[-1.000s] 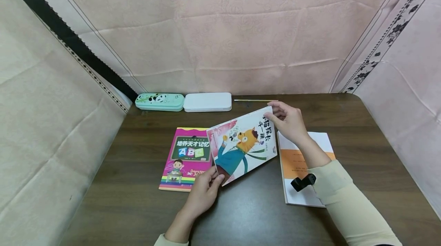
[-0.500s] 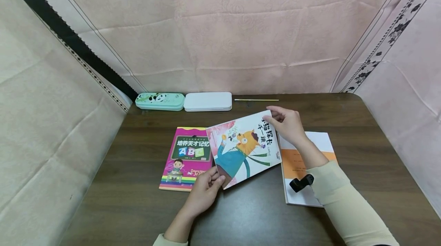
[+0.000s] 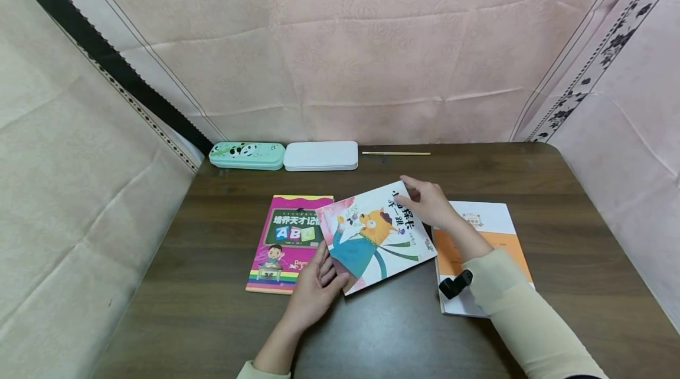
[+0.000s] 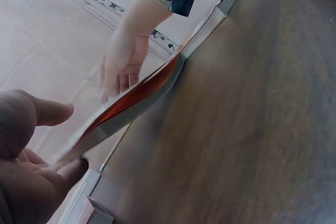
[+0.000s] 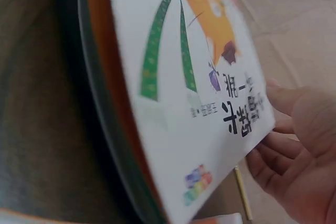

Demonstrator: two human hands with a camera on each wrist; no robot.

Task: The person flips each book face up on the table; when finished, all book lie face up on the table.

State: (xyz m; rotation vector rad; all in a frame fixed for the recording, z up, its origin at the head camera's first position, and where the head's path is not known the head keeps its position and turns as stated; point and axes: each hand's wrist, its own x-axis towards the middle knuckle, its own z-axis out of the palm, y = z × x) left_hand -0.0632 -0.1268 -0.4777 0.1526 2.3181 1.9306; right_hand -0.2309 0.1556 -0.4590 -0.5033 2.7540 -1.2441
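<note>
A white picture book (image 3: 374,234) with an orange cat in a blue coat is tilted above the middle of the desk. My right hand (image 3: 429,205) pinches its upper right corner, thumb on the cover and fingers behind, as the right wrist view shows. At the lower left corner is my left hand (image 3: 310,287). In the left wrist view, the left fingers (image 4: 68,174) lie under the book's edge while the thumb stands apart from the cover. The book overlaps a pink children's book (image 3: 273,243) on the left.
An orange-and-white book (image 3: 507,243) lies at the right, partly under my right forearm. Along the desk's back edge stand a green panda pencil case (image 3: 247,156), a white case (image 3: 321,156) and a thin yellowish stick (image 3: 395,153). Cloth hangs behind the desk (image 3: 212,332).
My right hand has come down and left with the picture book's upper corner, and the book lies flatter. My left fingers have straightened and spread from the thumb.
</note>
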